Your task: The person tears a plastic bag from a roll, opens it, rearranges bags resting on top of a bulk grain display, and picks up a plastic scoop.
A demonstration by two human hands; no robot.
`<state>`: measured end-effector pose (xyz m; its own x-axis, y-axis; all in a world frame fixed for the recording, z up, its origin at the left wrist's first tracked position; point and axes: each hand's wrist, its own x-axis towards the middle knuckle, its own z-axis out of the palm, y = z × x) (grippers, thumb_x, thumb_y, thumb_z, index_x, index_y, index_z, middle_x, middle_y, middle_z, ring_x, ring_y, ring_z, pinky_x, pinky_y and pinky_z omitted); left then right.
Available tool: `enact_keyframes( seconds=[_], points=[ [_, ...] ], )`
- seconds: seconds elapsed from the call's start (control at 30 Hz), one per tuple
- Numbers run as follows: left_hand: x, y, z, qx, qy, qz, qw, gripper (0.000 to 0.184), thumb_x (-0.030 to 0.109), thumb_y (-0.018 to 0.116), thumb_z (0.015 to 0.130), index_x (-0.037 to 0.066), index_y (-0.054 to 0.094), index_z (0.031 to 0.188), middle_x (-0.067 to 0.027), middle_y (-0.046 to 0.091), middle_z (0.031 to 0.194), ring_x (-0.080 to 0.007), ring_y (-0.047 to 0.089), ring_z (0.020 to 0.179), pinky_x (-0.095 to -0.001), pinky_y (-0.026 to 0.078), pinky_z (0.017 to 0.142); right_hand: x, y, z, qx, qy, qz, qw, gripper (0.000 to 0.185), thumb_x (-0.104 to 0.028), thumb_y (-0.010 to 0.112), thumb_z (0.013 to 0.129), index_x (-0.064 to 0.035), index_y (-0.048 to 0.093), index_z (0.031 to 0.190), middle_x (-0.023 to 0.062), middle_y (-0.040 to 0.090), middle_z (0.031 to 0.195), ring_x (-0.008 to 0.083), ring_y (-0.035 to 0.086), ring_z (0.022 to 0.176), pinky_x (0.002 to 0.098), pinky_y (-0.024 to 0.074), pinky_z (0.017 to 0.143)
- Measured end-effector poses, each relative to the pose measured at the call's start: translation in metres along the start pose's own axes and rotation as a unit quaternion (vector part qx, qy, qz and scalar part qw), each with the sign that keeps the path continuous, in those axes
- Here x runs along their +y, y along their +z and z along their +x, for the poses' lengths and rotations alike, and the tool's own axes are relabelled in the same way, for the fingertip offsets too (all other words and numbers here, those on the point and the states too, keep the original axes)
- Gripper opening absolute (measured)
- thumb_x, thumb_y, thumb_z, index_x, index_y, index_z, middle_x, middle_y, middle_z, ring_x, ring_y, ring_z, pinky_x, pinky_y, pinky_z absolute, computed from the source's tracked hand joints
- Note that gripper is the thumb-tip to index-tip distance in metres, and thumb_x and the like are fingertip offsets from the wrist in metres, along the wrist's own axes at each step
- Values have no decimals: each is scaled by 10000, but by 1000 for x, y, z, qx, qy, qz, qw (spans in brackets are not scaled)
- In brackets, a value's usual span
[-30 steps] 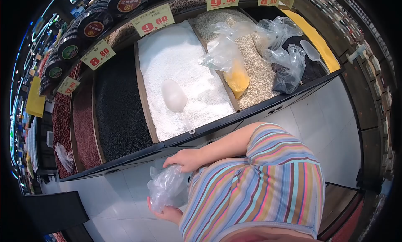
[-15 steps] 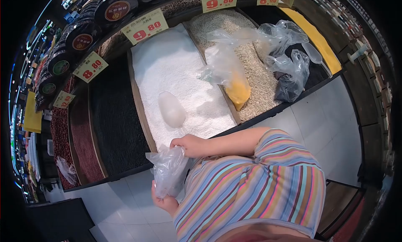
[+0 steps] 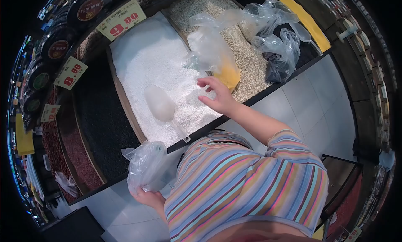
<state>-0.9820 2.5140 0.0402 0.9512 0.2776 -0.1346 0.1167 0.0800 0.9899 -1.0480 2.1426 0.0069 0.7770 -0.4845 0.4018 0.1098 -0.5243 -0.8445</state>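
My left hand (image 3: 147,197) is closed on the lower end of a clear plastic bag (image 3: 145,166), held in front of the bins. The bag looks puffed out, and its contents cannot be made out. My right hand (image 3: 217,95) reaches over the right edge of the white grain (image 3: 146,53), its fingers apart and nothing in them. Just beyond those fingers is a plastic bag of yellow grain (image 3: 228,72); whether they touch cannot be told. A white plastic scoop (image 3: 160,103) lies on the white grain, its handle pointing toward me.
Black grain (image 3: 100,104) fills the bin on the left, with dark red grain (image 3: 79,145) beyond it. Beige grain (image 3: 247,53) lies right of the white. A bag of dark grain (image 3: 281,68) rests further right. Price cards (image 3: 121,19) and round packages (image 3: 86,7) line the back.
My right hand has let go of the clear bag and moved right, over the white grain toward the yellow bag. My left hand still holds the clear bag, now fuller in shape.
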Motion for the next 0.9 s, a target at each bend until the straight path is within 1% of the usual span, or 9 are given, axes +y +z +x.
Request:
enact_keyframes(
  seconds=[0.07,0.27,0.37,0.47,0.6,0.67,0.77,0.87,0.9],
  points=[
    [2,0,6,-14,-22,-13,1000,371,98,482,808,-2,496,1166,-148,546,1133,-286,555,1011,-387,490,807,25,-35,6,169,-8,-219,961,693,-225,735,708,-28,406,1285,149,490,1206,284,474,1109,393,385,944],
    [-2,8,19,-52,-53,-1,997,358,112,490,825,1,498,1165,-142,546,1137,-276,556,1009,-385,489,812,69,-46,18,185,119,-361,906,1113,-404,775,636,-12,94,1425,251,265,1399,395,243,1307,472,201,1073],
    [-3,11,21,-76,-60,-15,995,356,111,492,828,1,498,1166,-142,545,1141,-273,555,1011,-390,481,829,82,-30,29,169,178,-383,891,1159,-451,754,643,-22,23,1434,256,264,1404,408,240,1309,470,191,1074],
    [-5,9,26,-97,-52,-34,993,353,113,493,829,0,502,1163,-144,545,1143,-272,555,1012,-394,473,843,87,-23,41,222,159,-370,888,983,-420,707,712,0,161,1413,242,428,1296,364,355,1251,460,265,1038],
    [-11,-2,35,-79,-45,-16,996,351,123,496,828,-6,506,1155,-147,547,1134,-272,556,1010,-394,476,835,133,-45,55,283,241,42,927,548,-323,622,825,0,460,1236,151,603,1075,284,552,1030,419,413,914],
    [-10,-4,36,-74,-59,-24,995,346,126,497,828,-9,510,1147,-145,550,1124,-269,559,1002,-390,482,822,132,-54,59,341,223,314,858,421,-280,600,859,1,515,1161,100,625,1037,262,603,938,403,467,861],
    [-3,-1,33,-69,-71,-29,995,337,131,499,829,-10,518,1134,-141,557,1103,-262,568,982,-386,491,803,135,-73,57,350,198,529,747,357,-283,570,881,-47,523,1145,95,607,1090,267,593,970,409,472,879],
    [-3,-3,34,-72,-76,-36,994,325,137,503,831,-13,528,1119,-138,565,1084,-255,578,958,-382,497,790,127,-76,54,378,228,594,673,184,-244,515,915,-75,564,968,56,622,893,214,617,836,405,517,806],
    [-3,-4,35,-74,-77,-39,994,321,139,505,832,-14,532,1113,-137,568,1078,-252,582,950,-380,498,786,129,-78,53,377,225,598,671,226,-256,517,913,-68,545,1034,72,613,966,234,605,893,415,499,843]
  ],
)
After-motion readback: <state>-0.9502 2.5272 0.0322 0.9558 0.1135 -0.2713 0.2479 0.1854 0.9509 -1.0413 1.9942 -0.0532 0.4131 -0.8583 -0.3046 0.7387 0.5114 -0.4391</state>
